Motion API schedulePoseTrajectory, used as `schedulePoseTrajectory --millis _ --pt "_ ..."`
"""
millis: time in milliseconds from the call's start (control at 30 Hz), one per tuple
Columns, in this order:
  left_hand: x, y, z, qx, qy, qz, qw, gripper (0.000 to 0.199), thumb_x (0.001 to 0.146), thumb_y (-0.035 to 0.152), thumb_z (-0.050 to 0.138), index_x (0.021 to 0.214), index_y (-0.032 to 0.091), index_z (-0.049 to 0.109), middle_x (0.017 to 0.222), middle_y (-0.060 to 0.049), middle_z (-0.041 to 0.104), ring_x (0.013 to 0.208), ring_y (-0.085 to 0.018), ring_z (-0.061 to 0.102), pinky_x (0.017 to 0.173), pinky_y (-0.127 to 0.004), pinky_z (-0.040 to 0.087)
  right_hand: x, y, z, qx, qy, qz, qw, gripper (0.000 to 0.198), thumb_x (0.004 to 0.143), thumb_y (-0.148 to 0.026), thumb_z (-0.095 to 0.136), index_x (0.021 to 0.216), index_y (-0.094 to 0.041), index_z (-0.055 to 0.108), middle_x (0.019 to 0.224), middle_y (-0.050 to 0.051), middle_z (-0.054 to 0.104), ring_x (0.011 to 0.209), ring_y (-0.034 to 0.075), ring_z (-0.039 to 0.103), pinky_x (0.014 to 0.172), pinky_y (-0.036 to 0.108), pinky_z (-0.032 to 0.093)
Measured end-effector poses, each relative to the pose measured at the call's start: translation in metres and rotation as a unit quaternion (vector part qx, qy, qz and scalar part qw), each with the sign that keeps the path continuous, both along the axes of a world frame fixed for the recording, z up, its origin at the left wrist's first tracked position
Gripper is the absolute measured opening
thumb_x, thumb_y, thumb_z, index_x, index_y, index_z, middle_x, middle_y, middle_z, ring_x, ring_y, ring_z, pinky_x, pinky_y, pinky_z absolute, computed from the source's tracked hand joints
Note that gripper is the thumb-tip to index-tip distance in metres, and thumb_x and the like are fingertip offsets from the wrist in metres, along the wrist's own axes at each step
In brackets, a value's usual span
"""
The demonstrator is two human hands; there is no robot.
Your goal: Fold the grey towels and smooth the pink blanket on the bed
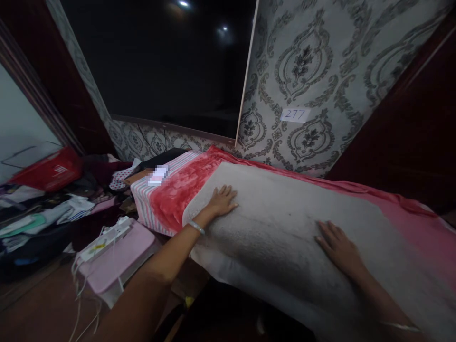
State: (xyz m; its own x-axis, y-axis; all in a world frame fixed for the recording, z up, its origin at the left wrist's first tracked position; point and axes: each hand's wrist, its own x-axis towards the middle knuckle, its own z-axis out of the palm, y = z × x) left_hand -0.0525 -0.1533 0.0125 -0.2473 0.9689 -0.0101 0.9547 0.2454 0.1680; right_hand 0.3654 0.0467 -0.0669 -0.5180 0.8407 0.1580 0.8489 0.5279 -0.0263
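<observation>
A large pale grey cloth (281, 209), like a mat or thick sheet, lies over a red and pink blanket (185, 185) and hangs down at the near side. My left hand (223, 200), with a bracelet at the wrist, rests flat on the cloth toward its left end, fingers spread. Farther right, my right hand (337, 247) lies on the same cloth with its fingers apart. Neither hand grips anything. Dark smudges or shadows mark the cloth's near slope between the hands.
A pink-lidded storage box (124, 259) with a power strip (107, 240) and cords stands at left. Behind it are piled clothes (67, 209) and a red basket (53, 168). A large television (164, 61) hangs on the patterned wall, beside a paper label (295, 114) reading 277.
</observation>
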Motion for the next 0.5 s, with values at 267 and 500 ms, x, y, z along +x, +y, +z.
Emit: schedulePoseTrajectory --millis 267,500 --pt "-0.036 0.039 -0.019 0.021 0.026 0.027 0.999 0.067 0.099 0.059 0.033 0.160 0.031 0.031 0.170 -0.005 0.021 0.158 -0.032 0.012 0.126 -0.057 0.009 -0.018 0.023 0.019 -0.019 -0.023 -0.023 0.999 0.067 0.099 -0.053 0.018 0.160 -0.031 0.035 0.167 0.004 0.030 0.153 0.033 0.027 0.115 0.065 0.033" --pt "-0.072 0.083 -0.009 0.008 0.035 0.076 0.996 0.069 0.098 0.063 0.033 0.159 0.030 0.035 0.170 -0.008 0.023 0.157 -0.034 0.017 0.125 -0.054 0.014 0.019 0.083 0.017 -0.015 -0.026 -0.126 0.992 0.065 0.100 -0.053 0.018 0.159 -0.033 0.037 0.167 0.004 0.031 0.151 0.036 0.031 0.113 0.065 0.036"
